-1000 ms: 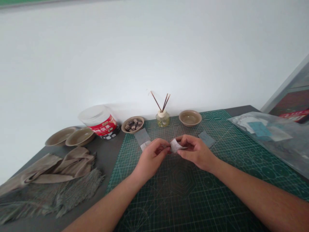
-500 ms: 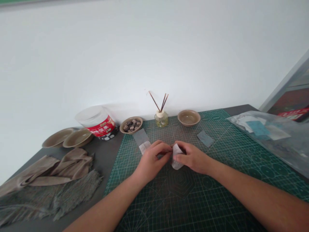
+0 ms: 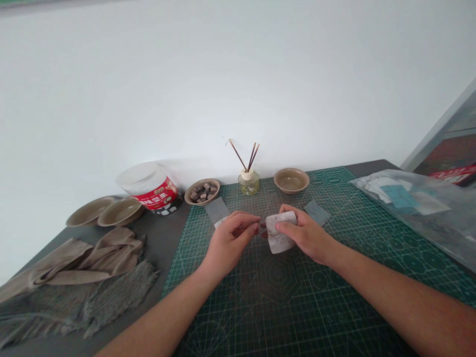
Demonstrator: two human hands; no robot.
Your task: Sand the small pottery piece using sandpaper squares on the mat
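Right hand (image 3: 305,235) in closed grip on pale piece (image 3: 279,242), thumb across face, over mat (image 3: 278,302); left hand (image 3: 229,239) just beside, fingertips close (cannot tell if anything between); piece probably light, flexible, easily creased; best taken by edges.

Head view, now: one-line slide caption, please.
Right hand holding a whitish, rounded-corner rectangular piece above a green gridded cutting mat, left hand close beside it.

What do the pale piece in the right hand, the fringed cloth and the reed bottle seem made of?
Pale piece: perhaps matte paper; mottled, faint lines, uncertain. Fringed cloth: soft matte textile, by its folds and threads. Reed bottle: probably smooth glass, being see-through.
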